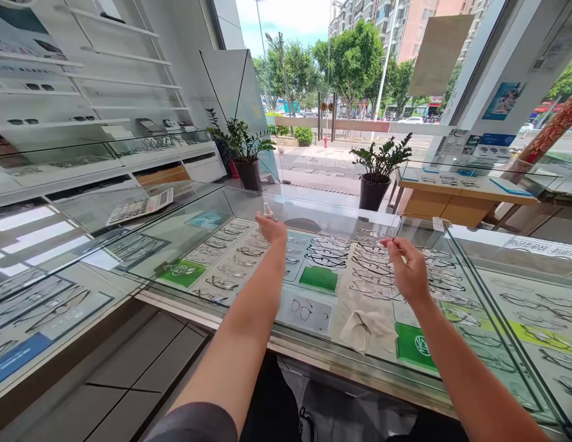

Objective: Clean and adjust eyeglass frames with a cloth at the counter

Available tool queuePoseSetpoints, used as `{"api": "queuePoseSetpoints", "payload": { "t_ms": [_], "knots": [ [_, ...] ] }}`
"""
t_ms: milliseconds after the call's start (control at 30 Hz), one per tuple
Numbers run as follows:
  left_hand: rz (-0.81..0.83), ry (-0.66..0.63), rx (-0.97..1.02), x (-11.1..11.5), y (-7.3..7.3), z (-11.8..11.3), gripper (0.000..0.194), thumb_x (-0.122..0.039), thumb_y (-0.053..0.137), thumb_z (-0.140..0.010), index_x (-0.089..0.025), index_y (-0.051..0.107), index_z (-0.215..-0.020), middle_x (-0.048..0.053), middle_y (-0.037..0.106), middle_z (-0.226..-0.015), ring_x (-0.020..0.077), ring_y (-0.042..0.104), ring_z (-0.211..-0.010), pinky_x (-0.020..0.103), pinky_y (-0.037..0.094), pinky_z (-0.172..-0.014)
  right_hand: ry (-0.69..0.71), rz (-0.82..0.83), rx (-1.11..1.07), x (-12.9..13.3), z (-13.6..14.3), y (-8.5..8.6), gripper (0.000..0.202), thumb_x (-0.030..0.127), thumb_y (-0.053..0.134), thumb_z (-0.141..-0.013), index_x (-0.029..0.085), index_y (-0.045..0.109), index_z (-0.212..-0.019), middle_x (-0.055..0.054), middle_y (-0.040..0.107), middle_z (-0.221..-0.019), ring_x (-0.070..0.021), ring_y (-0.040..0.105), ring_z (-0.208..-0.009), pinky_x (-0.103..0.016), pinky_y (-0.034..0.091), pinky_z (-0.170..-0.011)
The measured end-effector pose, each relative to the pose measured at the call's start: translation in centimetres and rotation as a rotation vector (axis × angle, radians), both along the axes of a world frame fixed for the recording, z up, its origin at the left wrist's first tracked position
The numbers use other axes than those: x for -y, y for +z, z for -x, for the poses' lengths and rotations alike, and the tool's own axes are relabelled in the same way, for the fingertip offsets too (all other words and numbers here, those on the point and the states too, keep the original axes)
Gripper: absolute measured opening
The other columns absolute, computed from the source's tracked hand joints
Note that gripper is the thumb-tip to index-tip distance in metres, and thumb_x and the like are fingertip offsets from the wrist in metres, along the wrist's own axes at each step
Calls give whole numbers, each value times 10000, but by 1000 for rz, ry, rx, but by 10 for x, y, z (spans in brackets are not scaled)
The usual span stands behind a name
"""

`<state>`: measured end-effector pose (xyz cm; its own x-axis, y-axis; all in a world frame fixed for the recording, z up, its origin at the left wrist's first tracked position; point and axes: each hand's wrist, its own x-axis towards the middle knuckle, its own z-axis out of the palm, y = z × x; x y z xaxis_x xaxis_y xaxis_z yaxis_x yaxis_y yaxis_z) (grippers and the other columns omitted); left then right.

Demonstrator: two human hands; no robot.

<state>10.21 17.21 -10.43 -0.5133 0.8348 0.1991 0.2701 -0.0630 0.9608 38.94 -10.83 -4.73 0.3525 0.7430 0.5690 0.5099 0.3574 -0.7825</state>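
Observation:
My left hand (273, 229) is stretched far across the glass counter, its fingers closed round a small white bottle (268, 211) with a narrow top. My right hand (409, 269) pinches a thin-framed pair of glasses (399, 216) above the rows of frames; a small white tag (437, 224) shows at its far right side. Under and beside this hand lie several dark eyeglass frames (366, 261). A crumpled cream cloth (368, 330) rests on the counter's near part, left of a green box (415, 345) with a white emblem.
The glass display counter (308, 339) holds more frames and a green block (319, 279). A calculator (142, 206) lies at the left. Beyond the counter stand two potted plants, a left one (247, 166) and a right one (376, 178), by the glass door.

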Motion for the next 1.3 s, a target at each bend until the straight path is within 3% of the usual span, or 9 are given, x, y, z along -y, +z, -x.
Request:
{"api": "queuePoseSetpoints", "payload": {
  "t_ms": [167,333,433,533,567,633,733,967,1300],
  "knots": [
    [-2,-17,47,8,17,-2,468,-109,491,-1027,-131,427,-1490,272,565,-1459,373,583,-1366,510,461,-1127,12,5,-44,-1,-1,0,357,529,563,-1074,239,770,-1066,-105,793,-1142,-297,713,-1106,-472,522,-991],
    [-79,-255,145,25,46,-23,260,-226,575,-987,-205,556,-1245,102,645,-1075,226,643,-930,354,527,-811,26,-7,-83,-2,-3,-3,346,528,560,-1071,247,762,-1086,-95,775,-1140,-301,694,-1117,-489,501,-1026],
    [-79,-493,240,45,65,-45,221,-441,599,-968,-233,574,-1036,30,571,-855,183,577,-750,293,453,-607,41,-4,-95,-4,-4,-5,344,531,558,-1069,249,756,-1078,-98,774,-1162,-305,691,-1130,-494,497,-1038],
    [-19,-796,337,75,82,-64,604,-824,495,-910,-229,559,-827,24,499,-731,182,528,-649,293,400,-507,60,-1,-100,-4,-3,-5,348,529,551,-1070,250,759,-1080,-95,775,-1175,-300,691,-1120,-483,497,-1030],
    [43,-1033,438,86,86,-69,713,-934,476,-850,-229,537,-768,16,451,-704,177,490,-630,287,364,-488,67,1,-100,-3,-2,-4,347,527,550,-1071,251,760,-1079,-92,776,-1168,-298,692,-1116,-478,496,-1026],
    [160,-1380,583,109,93,-77,807,-1033,466,-770,-232,499,-683,0,363,-661,168,414,-602,281,304,-467,87,9,-97,-2,0,-1,342,522,550,-1072,251,758,-1066,-84,777,-1138,-293,690,-1108,-466,493,-1017],
    [238,-1578,686,136,96,-88,838,-1051,421,-777,-229,492,-628,-4,297,-635,165,344,-593,274,249,-466,130,32,-98,1,3,2,338,515,548,-1074,251,755,-1039,-72,772,-1090,-282,680,-1088,-454,488,-1008],
    [91,-1468,503,160,79,-115,661,-870,578,-815,-216,608,-726,53,535,-793,204,516,-740,360,487,-671,277,101,-208,4,8,10,366,553,573,-1039,254,761,-945,-61,767,-1010,-271,677,-1038,-430,525,-948],
    [-156,-1318,48,165,69,-120,535,-704,518,-956,-207,581,-768,10,548,-760,172,483,-701,334,427,-698,412,167,-237,6,13,13,358,523,577,-1044,258,802,-955,-53,782,-1004,-253,661,-1001,-412,508,-936]
  ]
}}
